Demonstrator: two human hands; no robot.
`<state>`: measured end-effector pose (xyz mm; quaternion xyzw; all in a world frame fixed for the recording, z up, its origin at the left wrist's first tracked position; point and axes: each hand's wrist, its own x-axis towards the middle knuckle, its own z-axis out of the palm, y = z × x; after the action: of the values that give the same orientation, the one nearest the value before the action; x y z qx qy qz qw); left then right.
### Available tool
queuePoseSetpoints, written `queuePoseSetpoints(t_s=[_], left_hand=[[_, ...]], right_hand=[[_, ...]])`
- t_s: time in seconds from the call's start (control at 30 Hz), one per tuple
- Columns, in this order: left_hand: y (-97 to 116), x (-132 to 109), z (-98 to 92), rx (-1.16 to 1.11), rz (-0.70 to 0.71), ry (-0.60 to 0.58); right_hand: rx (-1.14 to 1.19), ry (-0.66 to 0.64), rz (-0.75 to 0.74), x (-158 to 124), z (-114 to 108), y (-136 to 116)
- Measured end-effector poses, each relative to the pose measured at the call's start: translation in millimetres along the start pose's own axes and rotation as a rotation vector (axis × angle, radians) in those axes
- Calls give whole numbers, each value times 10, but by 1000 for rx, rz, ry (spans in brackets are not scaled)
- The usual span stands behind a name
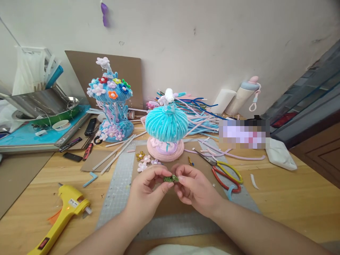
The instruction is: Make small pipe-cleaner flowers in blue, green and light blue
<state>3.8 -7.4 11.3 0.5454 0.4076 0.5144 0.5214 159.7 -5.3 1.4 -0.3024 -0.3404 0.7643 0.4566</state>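
Both hands meet over the cardboard on the cutting mat, pinching a small dark green pipe cleaner piece [170, 179] that looks bent into loops. My left hand [148, 187] grips its left end between thumb and fingertips. At its right end, my right hand [195, 187] pinches it the same way. Just beyond stands a turquoise pipe cleaner jellyfish [166, 124] on a round pink base [156, 150]. Beside my left fingers lie a gold flower [140, 156] and pale pink flowers [143, 167]. A small gold piece [190, 161] rests beyond my right hand.
A yellow glue gun [70, 205] lies at the left. Scissors [223, 173] with red and yellow handles are at the right. A finished blue flowered jellyfish [110, 95], loose pipe cleaners [204, 120], a bottle [243, 97] and a metal pot [39, 102] stand or lie along the back.
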Motion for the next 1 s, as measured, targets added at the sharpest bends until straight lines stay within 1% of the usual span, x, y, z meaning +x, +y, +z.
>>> queuePoseSetpoints(t_s=[0.07, 0.13, 0.27, 0.43, 0.6, 0.73, 0.8, 0.9, 1.0], left_hand=[[-8, -13, 0, 49, 43, -33], [-12, -17, 3, 67, 54, -56], [-13, -16, 12, 60, 30, -79], [-12, -8, 12, 28, 7, -62], [-24, 3, 1, 35, 1, -36], [-55, 9, -26, 58, 15, -15], [-70, 18, -39, 74, 19, -11], [-78, 35, -47, 118, 40, -12], [-68, 45, -51, 175, 110, -11]], right_hand=[[-6, 5, 0, -3, -1, -2], [-12, -14, 4, -5, -1, 0], [-56, -50, -4, -13, -1, 10], [-112, -81, -22, -20, -23, 7], [-288, -126, -88, -22, -42, -18], [-495, -131, -215, -30, -24, -63], [-549, -127, -249, -29, -19, -79], [-541, -140, -253, -23, -22, -83], [-458, -158, -205, -17, -31, -69]])
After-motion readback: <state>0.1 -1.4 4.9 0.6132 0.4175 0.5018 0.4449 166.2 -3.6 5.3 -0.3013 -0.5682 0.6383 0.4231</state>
